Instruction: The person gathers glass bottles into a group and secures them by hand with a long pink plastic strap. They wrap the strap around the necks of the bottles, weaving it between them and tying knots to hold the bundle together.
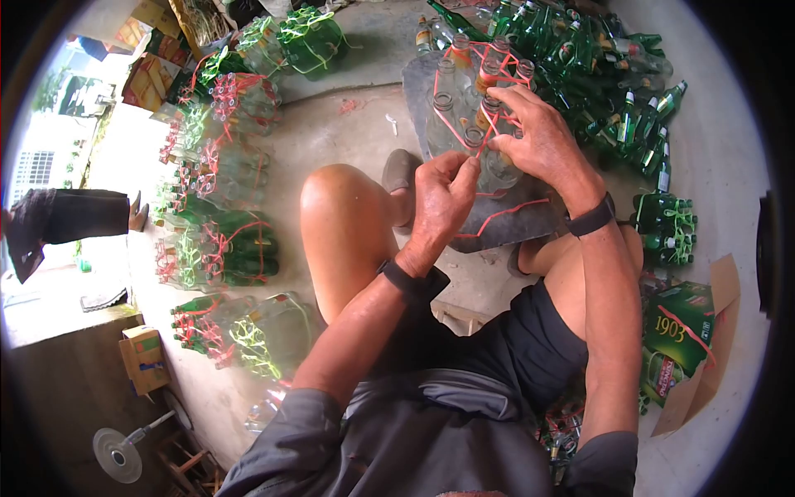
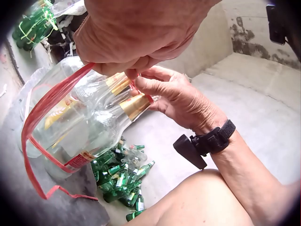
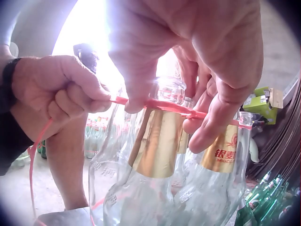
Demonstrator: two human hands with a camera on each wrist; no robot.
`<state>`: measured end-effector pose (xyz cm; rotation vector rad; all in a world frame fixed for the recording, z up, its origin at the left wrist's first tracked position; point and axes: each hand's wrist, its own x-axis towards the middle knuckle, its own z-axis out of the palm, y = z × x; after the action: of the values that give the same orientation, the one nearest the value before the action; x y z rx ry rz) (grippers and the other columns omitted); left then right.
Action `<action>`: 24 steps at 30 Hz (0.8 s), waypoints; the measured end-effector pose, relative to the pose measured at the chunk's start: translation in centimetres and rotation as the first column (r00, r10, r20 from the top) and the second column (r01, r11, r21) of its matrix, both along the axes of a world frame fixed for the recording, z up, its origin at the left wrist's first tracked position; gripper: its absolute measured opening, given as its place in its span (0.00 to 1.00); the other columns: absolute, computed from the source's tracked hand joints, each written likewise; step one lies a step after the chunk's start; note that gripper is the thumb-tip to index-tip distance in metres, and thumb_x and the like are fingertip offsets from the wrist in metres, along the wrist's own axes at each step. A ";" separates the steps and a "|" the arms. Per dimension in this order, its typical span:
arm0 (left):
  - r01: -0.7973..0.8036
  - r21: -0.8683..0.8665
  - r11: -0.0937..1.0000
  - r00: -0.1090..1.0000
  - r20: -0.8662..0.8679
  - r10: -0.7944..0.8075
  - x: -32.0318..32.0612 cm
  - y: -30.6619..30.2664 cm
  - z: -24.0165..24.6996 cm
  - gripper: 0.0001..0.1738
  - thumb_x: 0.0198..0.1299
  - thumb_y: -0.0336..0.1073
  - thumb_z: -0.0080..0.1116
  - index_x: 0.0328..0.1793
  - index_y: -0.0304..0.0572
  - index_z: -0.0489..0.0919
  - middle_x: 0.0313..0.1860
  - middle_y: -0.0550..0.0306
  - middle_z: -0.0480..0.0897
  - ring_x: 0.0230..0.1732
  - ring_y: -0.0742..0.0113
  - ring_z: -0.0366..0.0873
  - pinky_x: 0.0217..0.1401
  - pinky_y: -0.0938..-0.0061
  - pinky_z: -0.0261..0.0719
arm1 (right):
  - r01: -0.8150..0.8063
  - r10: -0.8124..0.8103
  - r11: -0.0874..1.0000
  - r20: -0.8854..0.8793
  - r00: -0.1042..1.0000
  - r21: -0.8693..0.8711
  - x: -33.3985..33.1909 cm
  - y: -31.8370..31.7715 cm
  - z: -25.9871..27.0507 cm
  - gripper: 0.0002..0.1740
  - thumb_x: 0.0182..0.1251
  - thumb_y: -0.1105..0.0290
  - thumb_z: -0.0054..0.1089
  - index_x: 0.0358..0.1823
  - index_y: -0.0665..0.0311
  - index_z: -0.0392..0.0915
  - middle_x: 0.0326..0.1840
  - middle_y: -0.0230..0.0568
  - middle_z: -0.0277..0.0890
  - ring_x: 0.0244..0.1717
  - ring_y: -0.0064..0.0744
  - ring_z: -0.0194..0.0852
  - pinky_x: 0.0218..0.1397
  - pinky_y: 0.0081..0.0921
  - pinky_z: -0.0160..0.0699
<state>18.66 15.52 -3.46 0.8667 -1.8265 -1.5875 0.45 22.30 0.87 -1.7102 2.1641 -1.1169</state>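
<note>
A bundle of clear glass bottles [image 1: 445,124], several with gold foil necks [image 3: 157,141], stands upright on a dark grey slab [image 1: 497,222]. Red plastic string [image 3: 167,106] runs round the necks, with a small knot at the front in the right wrist view. My left hand [image 1: 445,197] pinches one length of the string and holds it taut beside the bundle; a loose tail hangs below. Over the bottle tops, my right hand [image 1: 542,137] straddles a neck, its thumb and fingers gripping the string there. Another red band [image 2: 51,155] circles the bottles lower down.
Loose green bottles [image 1: 571,54] lie heaped at the far right. Tied bottle bundles [image 1: 240,174] stand in a row along the left. A cardboard box [image 1: 704,356] sits at the right, a fan [image 1: 118,454] at lower left. Another person's dark-clothed leg [image 1: 91,215] shows at the doorway.
</note>
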 end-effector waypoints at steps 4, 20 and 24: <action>0.014 -0.057 0.998 1.000 0.017 -0.014 0.2 0.0 0.2 0.17 0.69 0.38 0.62 0.41 0.25 0.86 0.28 0.52 0.85 0.32 0.71 0.78 0.39 0.70 0.78 | -0.013 0.012 0.997 -0.020 1.000 -0.080 -0.4 -0.2 -1.0 0.34 0.51 0.77 0.76 0.64 0.71 0.78 0.61 0.53 0.81 0.57 0.56 0.83 0.62 0.41 0.83; 0.396 -0.591 0.703 0.903 0.389 -0.182 -3.6 -5.8 5.5 0.09 0.61 0.34 0.60 0.37 0.37 0.86 0.30 0.37 0.85 0.33 0.37 0.85 0.39 0.56 0.84 | -0.013 0.010 0.996 -0.028 1.000 -0.089 -0.6 0.0 -1.8 0.38 0.49 0.79 0.79 0.66 0.65 0.78 0.60 0.48 0.80 0.60 0.53 0.82 0.62 0.40 0.83; 0.402 -0.675 0.619 0.905 0.395 -0.157 -5.4 -7.4 5.2 0.08 0.57 0.36 0.61 0.31 0.42 0.88 0.28 0.40 0.85 0.33 0.36 0.86 0.38 0.48 0.84 | -0.018 0.015 0.993 -0.028 0.999 -0.116 -0.6 0.0 -1.9 0.35 0.49 0.76 0.80 0.63 0.65 0.79 0.58 0.48 0.81 0.60 0.55 0.81 0.61 0.43 0.82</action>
<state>13.25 8.14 1.71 0.4348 -2.6463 -0.6870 -0.17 22.28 -1.07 -1.7981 2.1354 -1.2454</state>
